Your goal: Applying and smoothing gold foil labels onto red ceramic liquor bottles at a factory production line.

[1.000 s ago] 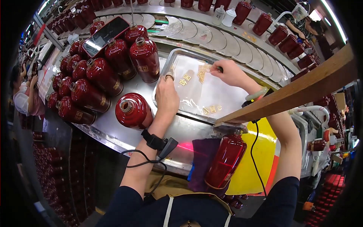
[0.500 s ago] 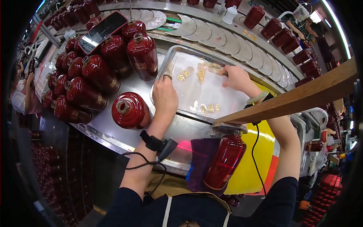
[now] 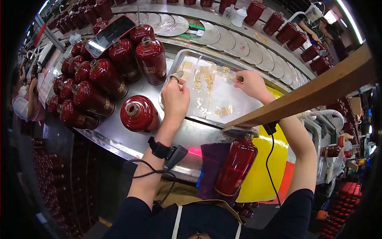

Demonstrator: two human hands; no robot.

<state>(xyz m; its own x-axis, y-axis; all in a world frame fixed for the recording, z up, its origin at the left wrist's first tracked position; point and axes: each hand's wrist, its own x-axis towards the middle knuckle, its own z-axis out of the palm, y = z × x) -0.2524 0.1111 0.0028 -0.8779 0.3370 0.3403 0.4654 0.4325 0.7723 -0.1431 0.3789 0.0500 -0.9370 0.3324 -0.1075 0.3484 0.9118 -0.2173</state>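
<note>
A shallow metal tray holds white sheets and several gold lettered decals, which look wet. At the tray's left rim is my left hand, its fingers bent together. A greyish piece shows at its fingertips; I cannot tell whether it is held. Over the tray's far right part, my right hand has thumb and finger pinched, with something small and dark at the tips. Just left of my left wrist stands an open-necked dark red bottle. Another red bottle lies tilted on a purple cloth, its neck at a wooden bar.
Several red bottles crowd the left of the metal table, a phone resting on top. A conveyor of overlapping metal plates curves behind the tray. A yellow sheet lies at right. Cables hang from both wrists.
The decals in the tray have shifted and spread, with more gold pieces showing. My left fingers have drawn together by the rim; my right hand has moved slightly. The view has tilted a little.
</note>
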